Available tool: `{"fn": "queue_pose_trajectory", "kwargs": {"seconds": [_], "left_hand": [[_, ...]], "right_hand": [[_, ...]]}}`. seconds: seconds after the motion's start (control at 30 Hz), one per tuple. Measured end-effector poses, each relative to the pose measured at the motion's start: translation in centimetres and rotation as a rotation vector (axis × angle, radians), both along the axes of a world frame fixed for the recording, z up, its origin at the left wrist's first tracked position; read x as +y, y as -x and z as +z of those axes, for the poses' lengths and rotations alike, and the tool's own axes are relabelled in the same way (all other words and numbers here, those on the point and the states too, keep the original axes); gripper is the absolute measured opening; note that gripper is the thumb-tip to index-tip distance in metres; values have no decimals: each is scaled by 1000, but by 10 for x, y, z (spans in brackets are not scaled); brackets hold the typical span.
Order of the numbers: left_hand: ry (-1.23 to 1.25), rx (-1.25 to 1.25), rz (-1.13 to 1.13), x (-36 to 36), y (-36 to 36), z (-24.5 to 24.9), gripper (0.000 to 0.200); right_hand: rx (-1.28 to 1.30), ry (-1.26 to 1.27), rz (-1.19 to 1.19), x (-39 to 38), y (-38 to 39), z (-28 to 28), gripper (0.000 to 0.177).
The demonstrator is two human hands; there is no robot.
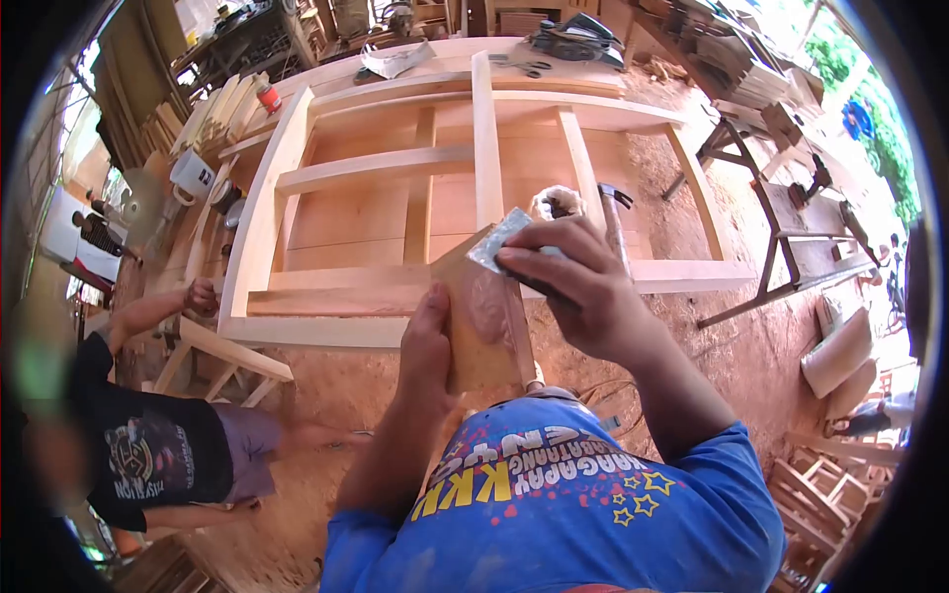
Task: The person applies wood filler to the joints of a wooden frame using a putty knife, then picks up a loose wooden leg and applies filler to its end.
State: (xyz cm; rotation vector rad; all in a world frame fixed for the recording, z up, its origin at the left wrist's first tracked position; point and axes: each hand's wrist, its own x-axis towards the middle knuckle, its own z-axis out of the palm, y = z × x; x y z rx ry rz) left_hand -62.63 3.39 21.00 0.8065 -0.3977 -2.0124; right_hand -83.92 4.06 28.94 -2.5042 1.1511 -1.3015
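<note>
My left hand [427, 341] grips the left side of a wooden board [470, 336], which is held tilted in front of my body. A pinkish smear [486, 306] covers part of the board's face. In my right hand [583, 272], a flat greyish scraper-like piece [499, 240] is pinched between thumb and fingers at the board's upper end. Just beyond my right hand, a round whitish container [557, 202] with dark contents stands by a hammer [615, 198]. The large pale wooden frame [484, 148] lies behind the board.
At the left stands a person in a dark shirt [148, 450], one hand [203, 296] by the frame's corner. A white mug [192, 178] and a red bottle [267, 94] are at the upper left. On a wooden stand [791, 219] at right sits a drill [817, 181].
</note>
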Motion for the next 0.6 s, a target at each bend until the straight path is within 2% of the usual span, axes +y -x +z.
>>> {"fn": "queue_pose_trajectory", "kwargs": {"seconds": [0.07, 0.17, 0.27, 0.47, 0.57, 0.6], "left_hand": [[21, 97, -35, 6, -1, -1, 54], [-1, 101, -50, 8, -8, -7, 53], [-10, -61, -1, 13, -4, -9, 50], [-5, -57, -28, 16, -6, -23, 46], [-31, -52, -37, 19, -2, -22, 54], [30, 67, -94, 17, -9, -32, 53]], "right_hand": [[35, -1, -23, 4, -2, -14, 42], [54, -11, -50, 13, 0, -30, 50], [63, -64, -70, 24, 4, -42, 55], [129, -135, -110, 40, 15, -37, 51], [149, -169, -147, 46, 19, -40, 57], [159, -182, -166, 49, 23, -42, 60]]}}
